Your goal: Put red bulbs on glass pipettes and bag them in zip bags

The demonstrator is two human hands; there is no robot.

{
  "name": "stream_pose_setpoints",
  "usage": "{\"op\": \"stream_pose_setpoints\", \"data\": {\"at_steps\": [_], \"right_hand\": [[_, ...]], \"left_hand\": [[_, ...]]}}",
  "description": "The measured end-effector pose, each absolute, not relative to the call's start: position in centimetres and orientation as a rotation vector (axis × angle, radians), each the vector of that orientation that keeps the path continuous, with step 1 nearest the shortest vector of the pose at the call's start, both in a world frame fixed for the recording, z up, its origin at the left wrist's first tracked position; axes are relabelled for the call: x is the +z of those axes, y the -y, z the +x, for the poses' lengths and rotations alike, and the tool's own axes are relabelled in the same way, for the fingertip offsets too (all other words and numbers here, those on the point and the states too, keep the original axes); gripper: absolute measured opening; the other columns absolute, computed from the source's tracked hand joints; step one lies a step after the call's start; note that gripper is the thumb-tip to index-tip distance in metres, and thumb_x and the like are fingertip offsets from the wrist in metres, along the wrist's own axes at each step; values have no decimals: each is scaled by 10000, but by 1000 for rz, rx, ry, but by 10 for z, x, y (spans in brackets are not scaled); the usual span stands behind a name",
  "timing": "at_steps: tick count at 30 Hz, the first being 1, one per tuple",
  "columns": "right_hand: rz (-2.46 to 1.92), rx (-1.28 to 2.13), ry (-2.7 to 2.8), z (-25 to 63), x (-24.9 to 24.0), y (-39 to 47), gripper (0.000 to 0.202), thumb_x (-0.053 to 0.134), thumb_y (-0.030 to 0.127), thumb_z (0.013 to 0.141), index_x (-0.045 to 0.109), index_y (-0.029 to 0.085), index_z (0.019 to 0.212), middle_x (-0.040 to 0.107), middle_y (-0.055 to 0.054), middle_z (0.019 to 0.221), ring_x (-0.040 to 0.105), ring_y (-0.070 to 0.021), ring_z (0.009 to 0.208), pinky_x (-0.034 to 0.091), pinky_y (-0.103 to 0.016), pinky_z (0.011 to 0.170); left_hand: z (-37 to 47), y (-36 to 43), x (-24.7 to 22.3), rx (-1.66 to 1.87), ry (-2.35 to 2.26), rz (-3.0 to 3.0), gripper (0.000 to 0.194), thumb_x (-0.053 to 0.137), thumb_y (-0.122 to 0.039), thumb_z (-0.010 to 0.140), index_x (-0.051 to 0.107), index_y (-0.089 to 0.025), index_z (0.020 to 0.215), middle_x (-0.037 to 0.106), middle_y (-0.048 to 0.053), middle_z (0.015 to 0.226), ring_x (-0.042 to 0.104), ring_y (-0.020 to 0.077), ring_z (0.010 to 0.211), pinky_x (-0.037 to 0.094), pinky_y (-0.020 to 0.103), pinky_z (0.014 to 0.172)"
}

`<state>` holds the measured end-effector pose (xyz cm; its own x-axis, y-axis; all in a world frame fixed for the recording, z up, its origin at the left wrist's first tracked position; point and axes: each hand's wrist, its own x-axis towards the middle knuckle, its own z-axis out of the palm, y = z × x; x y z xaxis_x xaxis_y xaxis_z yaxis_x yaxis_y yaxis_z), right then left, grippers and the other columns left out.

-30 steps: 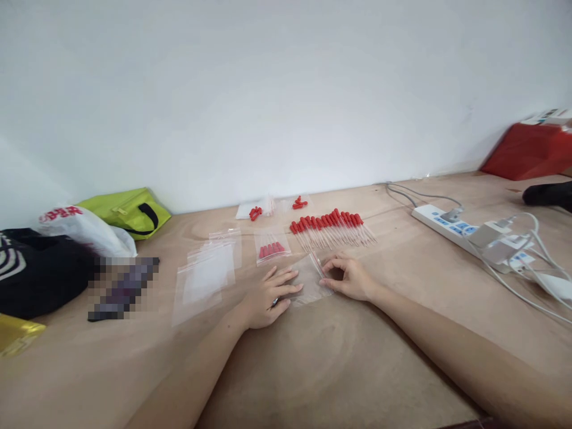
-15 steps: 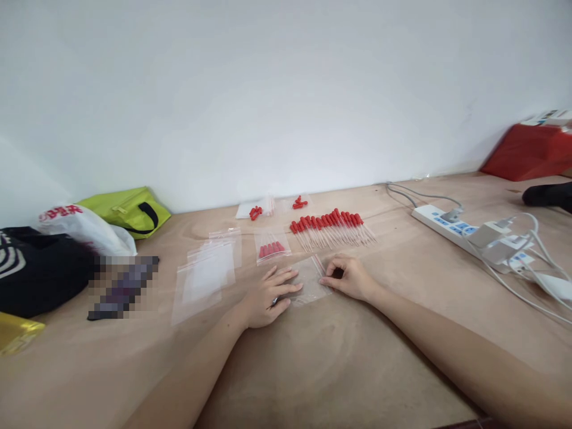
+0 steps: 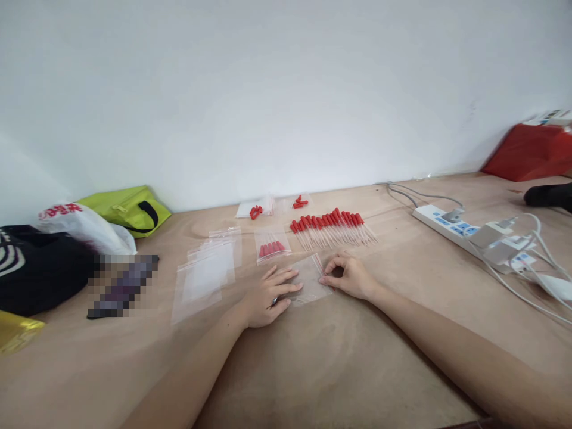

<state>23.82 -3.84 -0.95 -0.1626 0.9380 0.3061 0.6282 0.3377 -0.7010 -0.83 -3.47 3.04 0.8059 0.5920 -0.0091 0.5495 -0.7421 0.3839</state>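
Observation:
A clear zip bag (image 3: pixel 310 280) lies flat on the wooden table, its red-striped zip edge to the right. My left hand (image 3: pixel 271 296) rests with fingers spread on the bag's left side. The thumb and index finger of my right hand (image 3: pixel 351 276) pinch the zip edge. Just behind is another clear bag with several red-tipped sticks (image 3: pixel 271 248) inside. A row of many red-tipped sticks (image 3: pixel 328 229) lies further back, to the right. Several overlapping clear bags (image 3: pixel 208 271) are spread left of my left hand.
Small red pieces (image 3: pixel 255 212) lie on bags near the wall. A white power strip (image 3: pixel 447 225) with chargers and cables sits at right, a red bag (image 3: pixel 529 152) behind. Black, white and yellow-green bags (image 3: pixel 129 208) stand at left, beside a blurred dark object (image 3: pixel 125 286).

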Motion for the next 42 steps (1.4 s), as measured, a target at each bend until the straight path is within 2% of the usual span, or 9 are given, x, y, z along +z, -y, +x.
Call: {"op": "stream_pose_setpoints", "data": {"at_steps": [6,12,17,21,26,29,33,39,42], "right_hand": [[-1250,556,2007,239,-7,40,192,689,356,636,606,184,620,590,-30,761,527,-154,755,420,-310,719],[-969,392,2286,246,8,41,284,657,449,656,678,209,807,595,-80,1015,512,-223,963,374,-405,861],[-772,489,2472,248,16,43,353,616,422,706,645,203,982,642,-72,995,492,-225,1081,340,-400,939],[-767,608,2506,246,13,46,565,645,436,671,530,219,1180,548,-96,1192,466,-221,1134,271,-413,999],[-784,618,2536,248,11,42,668,643,440,677,392,294,1278,367,-83,1359,355,-232,1230,206,-458,1014],[-819,632,2474,251,9,39,617,645,423,682,438,290,1248,378,-81,1352,361,-227,1226,241,-439,1002],[-859,682,2432,253,7,38,454,647,398,688,572,281,1120,518,-77,1234,461,-220,1145,232,-443,1005],[-866,672,2470,251,11,40,508,653,427,670,531,337,1155,359,-58,1366,345,-238,1236,159,-474,1019],[-887,754,2425,254,9,38,421,639,430,683,586,327,1088,459,-48,1294,402,-230,1193,151,-484,1019]], "left_hand": [[-8,35,31,143,-867,2631,415,442,-166,802,493,-284,1196,365,22,1366,284,204,1278,143,496,1061],[-9,34,31,162,-855,2615,412,448,-162,801,495,-288,1191,374,16,1360,282,194,1279,134,487,1066],[-8,34,28,198,-869,2605,321,420,-267,855,526,-269,1159,403,33,1342,298,188,1272,139,477,1068],[-8,34,24,214,-870,2624,344,474,-334,829,514,-260,1163,397,41,1346,312,200,1265,142,480,1068],[-9,35,24,268,-879,2619,450,455,-300,830,380,-234,1269,383,53,1355,312,186,1263,152,457,1077],[-9,36,25,297,-895,2606,449,438,-275,833,363,-228,1273,409,53,1334,327,191,1252,179,445,1074],[-9,37,26,303,-921,2590,423,437,-268,832,385,-231,1250,446,53,1302,346,204,1239,191,444,1070],[-10,38,26,319,-978,2576,440,438,-286,833,369,-239,1265,409,50,1329,328,213,1247,228,434,1059],[-12,37,24,309,-1018,2569,442,439,-312,836,372,-226,1263,412,57,1323,327,216,1245,236,431,1057]]}}
